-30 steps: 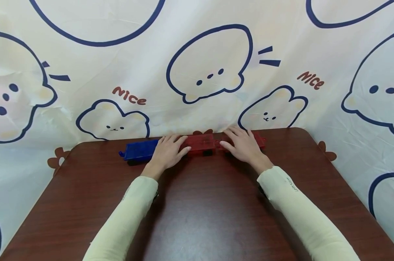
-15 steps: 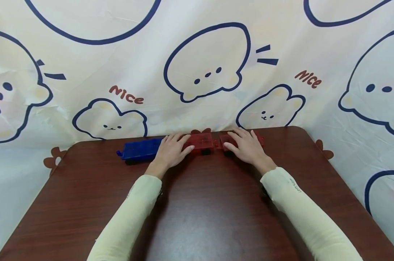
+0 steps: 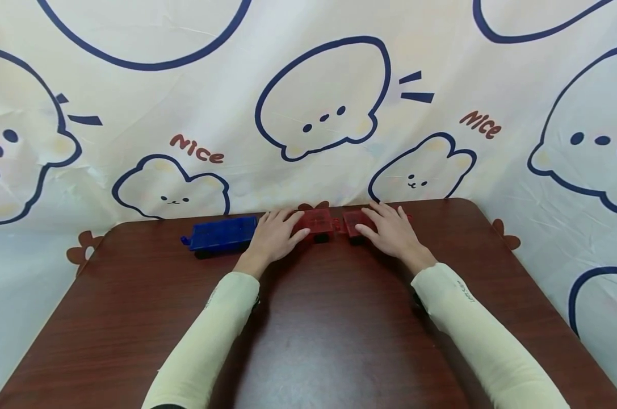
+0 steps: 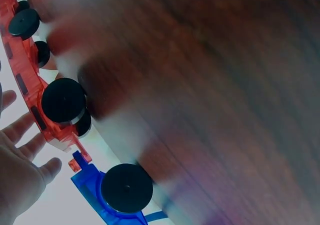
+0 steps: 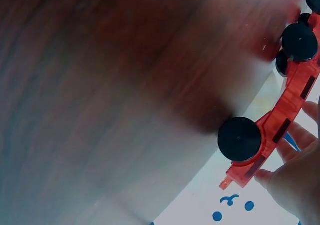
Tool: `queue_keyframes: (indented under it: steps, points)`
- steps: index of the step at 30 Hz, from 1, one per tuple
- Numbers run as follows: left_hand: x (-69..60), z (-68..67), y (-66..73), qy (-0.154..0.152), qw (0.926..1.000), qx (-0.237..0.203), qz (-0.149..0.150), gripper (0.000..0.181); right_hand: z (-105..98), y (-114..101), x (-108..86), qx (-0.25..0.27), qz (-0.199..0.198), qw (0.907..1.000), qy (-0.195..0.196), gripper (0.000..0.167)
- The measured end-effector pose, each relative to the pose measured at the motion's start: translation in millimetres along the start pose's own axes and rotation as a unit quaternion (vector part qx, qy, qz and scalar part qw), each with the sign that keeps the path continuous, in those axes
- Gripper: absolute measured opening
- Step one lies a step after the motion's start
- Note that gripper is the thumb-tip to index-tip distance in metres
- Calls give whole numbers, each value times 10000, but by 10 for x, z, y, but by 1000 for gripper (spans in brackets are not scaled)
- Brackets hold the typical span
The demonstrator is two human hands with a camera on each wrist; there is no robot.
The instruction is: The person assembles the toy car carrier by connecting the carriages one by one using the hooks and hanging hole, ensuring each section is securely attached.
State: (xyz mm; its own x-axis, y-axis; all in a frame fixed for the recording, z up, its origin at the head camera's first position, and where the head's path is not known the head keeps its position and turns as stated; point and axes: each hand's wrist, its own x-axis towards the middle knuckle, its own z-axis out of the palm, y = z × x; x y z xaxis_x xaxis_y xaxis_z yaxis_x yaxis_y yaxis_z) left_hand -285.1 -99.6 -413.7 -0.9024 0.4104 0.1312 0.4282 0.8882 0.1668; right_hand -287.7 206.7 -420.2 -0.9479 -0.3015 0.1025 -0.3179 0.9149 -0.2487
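Note:
Three toy train wagons stand in a row at the table's far edge. The blue wagon (image 3: 223,234) is leftmost, its coupling meeting that of the middle red wagon (image 3: 315,222) in the left wrist view. Another red wagon (image 3: 354,221) stands to the right, partly covered. My left hand (image 3: 273,236) lies spread over the middle red wagon's left part, thumb apart from the fingers. My right hand (image 3: 392,234) lies over the right red wagon, fingers loosely extended. In the right wrist view its thumb is close by that wagon's end, above a black wheel (image 5: 240,139).
The dark brown wooden table (image 3: 308,318) reaches toward me. Directly behind the wagons hangs a white cloth (image 3: 308,176) printed with cartoon animals, which also closes off both sides.
Both hands have slid a little to the right along the wagons, uncovering more of the blue wagon and the right red wagon's left end. The wagons stay in place; the head view shifts slightly.

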Motion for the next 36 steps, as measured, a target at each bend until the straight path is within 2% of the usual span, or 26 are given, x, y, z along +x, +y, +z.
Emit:
queue_keyframes:
  steps: [20, 36]
  points:
    - [92, 96, 142, -152, 9998, 103, 17, 63, 4, 103, -69, 58, 164, 9998, -70, 71]
    - [152, 136, 176, -222, 9995, 186, 108, 64, 19, 122, -23, -56, -10, 10000, -50, 79]
